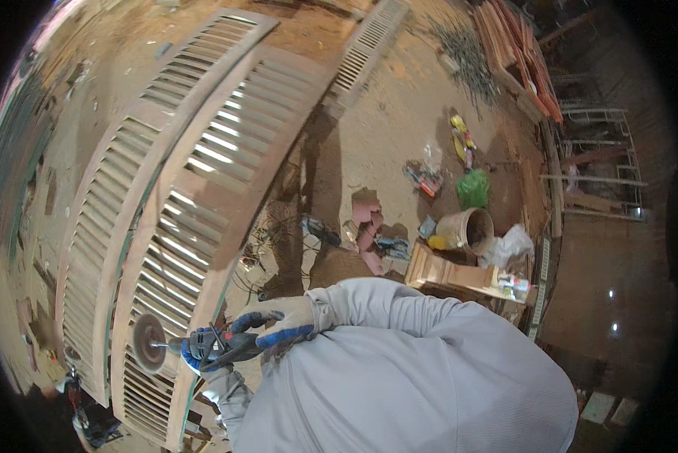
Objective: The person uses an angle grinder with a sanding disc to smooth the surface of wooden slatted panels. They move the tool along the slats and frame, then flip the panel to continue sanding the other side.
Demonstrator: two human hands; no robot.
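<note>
Both my hands, in pale work gloves with blue palms, hold a dark power drill (224, 345). A round brown sanding wheel (149, 343) is fitted to its front end. My left hand (193, 353) wraps round the front of the drill body, partly hidden by it. The rear of the drill is in my right hand (284, 320), its fingers curled. The wheel is over the lower part of the nearer louvred wooden shutter (191, 253); I cannot tell whether it touches. Beside that shutter, on the left, lies a second louvred shutter (112, 177).
Another louvred panel (369, 47) lies farther off. Cables (259, 253) and pinkish broken pieces (367, 226) litter the ground right of the shutters. A bucket (471, 230), a wooden piece (452, 275) and a green bag (473, 189) are farther right. Planks (516, 60) are stacked at the far right.
</note>
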